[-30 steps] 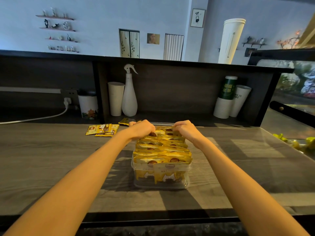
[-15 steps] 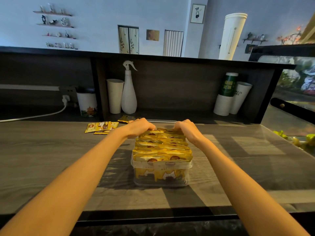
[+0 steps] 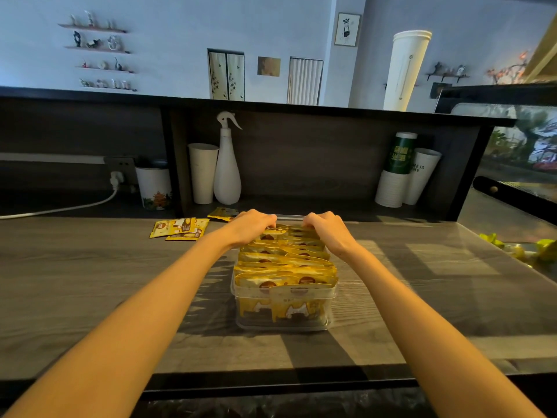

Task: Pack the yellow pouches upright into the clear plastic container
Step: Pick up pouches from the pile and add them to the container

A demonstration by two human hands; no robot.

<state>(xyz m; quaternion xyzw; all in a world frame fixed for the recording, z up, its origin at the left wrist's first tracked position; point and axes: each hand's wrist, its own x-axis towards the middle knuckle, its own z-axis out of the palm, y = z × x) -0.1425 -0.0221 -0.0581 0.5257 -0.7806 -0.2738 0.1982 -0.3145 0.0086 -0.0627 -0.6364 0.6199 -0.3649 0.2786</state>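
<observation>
Largely filled, the clear plastic container (image 3: 283,322) is packed with upright yellow pouches (image 3: 286,262), the rearmost gripped by curled fingers (image 3: 269,220) of left hand (image 3: 250,227) and right hand (image 3: 330,232); loose pouches (image 3: 179,229) are left on the surface (image 3: 90,282).

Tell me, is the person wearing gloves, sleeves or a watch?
No gloves: the left hand and right hand are bare. The left forearm and right forearm are bare too, with no sleeve, watch or bracelet in view. Any ring is too small to tell.
</observation>
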